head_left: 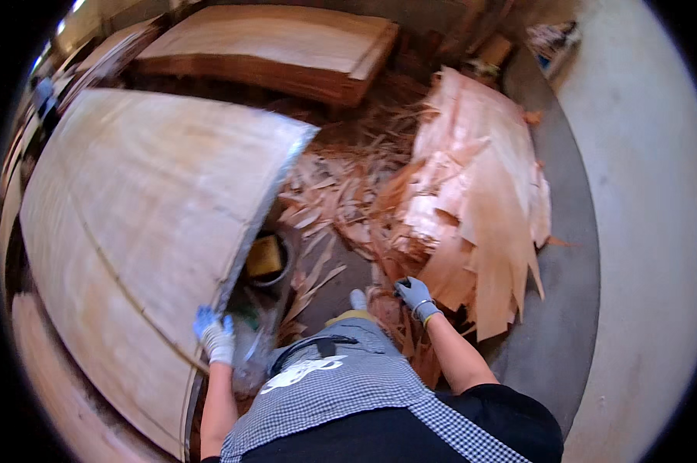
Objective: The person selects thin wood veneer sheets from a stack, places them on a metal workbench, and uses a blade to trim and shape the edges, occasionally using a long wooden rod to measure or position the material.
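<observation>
A wide, pale wood veneer sheet [148, 193] lies on top at the left, its long edge running beside me. My left hand [214, 336], in a white glove with blue fingers, rests on that edge with thumb and fingertips apart. Near it, one end of a long thin strip [124, 285] curves across the sheet. My right hand [416, 299], in a grey glove, hangs low in front of me beside torn veneer scraps [487, 255]. Its fingers are curled, and something dark shows at them that I cannot make out.
Behind stands a thick veneer stack [271, 46]. Loose wood shavings [325, 193] litter the floor between the piles. Close to the sheet's edge sits a dark bucket [280, 275] with a yellow block [264, 256] in it, next to clear plastic [252, 359]. Pale floor [634, 231] stretches along the right.
</observation>
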